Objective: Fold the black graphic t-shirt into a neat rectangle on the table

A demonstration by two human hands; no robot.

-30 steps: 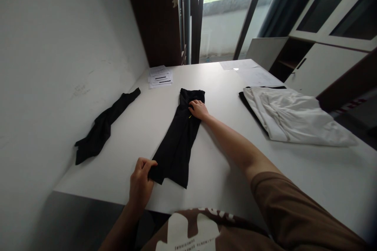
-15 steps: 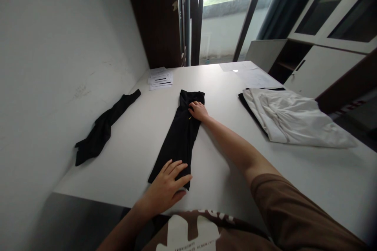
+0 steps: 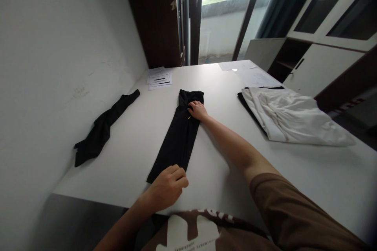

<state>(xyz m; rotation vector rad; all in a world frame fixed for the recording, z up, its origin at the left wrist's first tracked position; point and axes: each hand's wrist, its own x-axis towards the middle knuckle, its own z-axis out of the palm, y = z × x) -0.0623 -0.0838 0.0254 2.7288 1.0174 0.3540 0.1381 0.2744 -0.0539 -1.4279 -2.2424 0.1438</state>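
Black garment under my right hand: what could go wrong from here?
The black garment might crease: your right hand rests near its far end, your left hand at its near end, and uneven pulling could skew it. Its near end lies toward the table's near edge, so a tug might drag it over.

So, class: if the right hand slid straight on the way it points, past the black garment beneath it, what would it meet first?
The right hand would probably meet the papers near the wall first, though depth is unclear.
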